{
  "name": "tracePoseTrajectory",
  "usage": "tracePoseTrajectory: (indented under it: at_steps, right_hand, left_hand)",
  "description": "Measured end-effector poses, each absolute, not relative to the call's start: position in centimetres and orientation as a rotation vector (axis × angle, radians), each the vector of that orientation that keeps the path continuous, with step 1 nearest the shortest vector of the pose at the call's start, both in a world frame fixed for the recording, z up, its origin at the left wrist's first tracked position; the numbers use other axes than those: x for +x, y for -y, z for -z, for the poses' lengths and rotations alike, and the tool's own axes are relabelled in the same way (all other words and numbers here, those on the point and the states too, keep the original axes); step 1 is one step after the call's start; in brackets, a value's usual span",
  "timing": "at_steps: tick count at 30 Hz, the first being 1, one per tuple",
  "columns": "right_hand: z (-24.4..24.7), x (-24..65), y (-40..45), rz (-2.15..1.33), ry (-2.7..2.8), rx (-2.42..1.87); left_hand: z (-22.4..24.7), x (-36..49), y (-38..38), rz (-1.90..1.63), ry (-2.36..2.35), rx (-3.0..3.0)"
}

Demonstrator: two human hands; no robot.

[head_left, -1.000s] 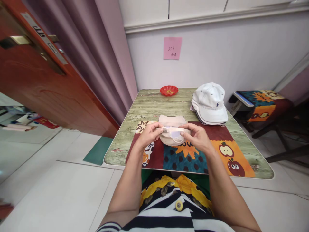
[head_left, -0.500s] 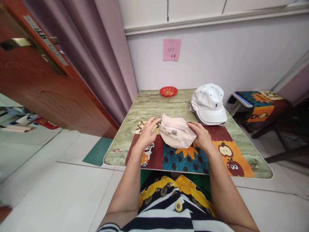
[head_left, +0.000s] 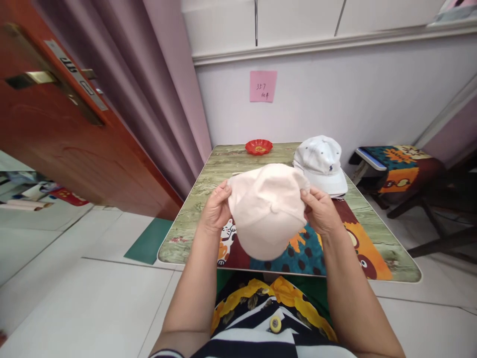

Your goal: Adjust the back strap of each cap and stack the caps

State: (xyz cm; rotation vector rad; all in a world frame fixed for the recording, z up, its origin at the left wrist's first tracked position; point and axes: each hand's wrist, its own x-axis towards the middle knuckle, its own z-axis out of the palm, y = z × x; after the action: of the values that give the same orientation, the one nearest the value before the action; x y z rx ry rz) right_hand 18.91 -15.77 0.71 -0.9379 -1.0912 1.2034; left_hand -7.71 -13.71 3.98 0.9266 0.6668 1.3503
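A pale pink baseball cap (head_left: 270, 204) is held up in front of me over the table, its crown and brim facing me. My left hand (head_left: 217, 206) pinches the cap's left edge between thumb and fingers. At the opposite edge, my right hand (head_left: 319, 208) grips the fabric the same way. Behind the right hand, a white baseball cap (head_left: 321, 161) with a small dark logo sits at the table's right side, partly covered by the pink one.
A red scalloped dish (head_left: 258, 147) stands at the back of the wood-patterned table (head_left: 190, 219). A patterned cloth runner (head_left: 316, 253) lies across its front. Beyond the right edge is a cloth-covered stool (head_left: 402, 164); a wooden door (head_left: 85, 129) stands at left.
Both hands have closed on the pink cap and raised it from the table towards me. Its outer crown and brim now show, where its inside with a label showed before.
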Motion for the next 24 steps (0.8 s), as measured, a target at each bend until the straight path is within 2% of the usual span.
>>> tracePoseTrajectory:
  at_steps: [8, 15, 24]
  right_hand:
    - [2.3, 17.3, 15.1, -1.658, 0.708, -0.733]
    - [2.9, 17.0, 16.9, -1.484, 0.781, -0.682]
    - [3.5, 15.5, 16.8, -1.472, 0.788, -0.684]
  left_hand:
    - [0.6, -4.7, 15.6, -1.201, -0.495, 0.647]
    - [-0.5, -4.9, 15.2, -1.161, -0.497, 0.667]
    - [-0.4, -3.0, 16.1, -1.196, -0.39, 0.651]
